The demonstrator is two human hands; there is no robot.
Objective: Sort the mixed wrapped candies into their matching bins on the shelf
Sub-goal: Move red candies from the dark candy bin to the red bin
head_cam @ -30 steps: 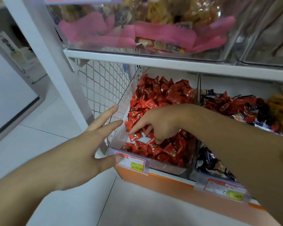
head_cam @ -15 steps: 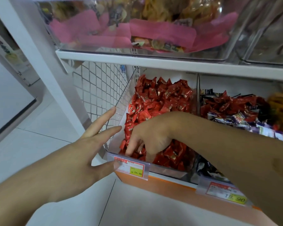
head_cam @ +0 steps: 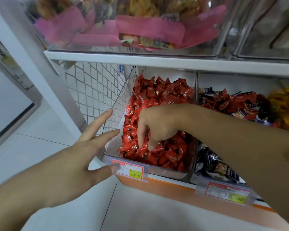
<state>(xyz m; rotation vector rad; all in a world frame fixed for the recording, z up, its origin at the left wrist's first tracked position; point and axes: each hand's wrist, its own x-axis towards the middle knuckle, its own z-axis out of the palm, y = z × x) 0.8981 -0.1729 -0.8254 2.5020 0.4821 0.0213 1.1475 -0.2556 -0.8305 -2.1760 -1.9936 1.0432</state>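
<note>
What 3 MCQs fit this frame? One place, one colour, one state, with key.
1. Where is the right hand?
A. on the floor
B. in the bin of red candies
C. on the top shelf

2. What colour is the price patch on the left price tag?
A. yellow
B. blue
C. green

3. How does the left hand lie?
A. clenched in a fist
B. gripping a candy
C. fingers straight and spread

Key: B, its curled fingers dip into the red wrappers; A, the price sits on a yellow patch; C, the fingers are straight beside the clear bin, thumb at the tag.
</note>
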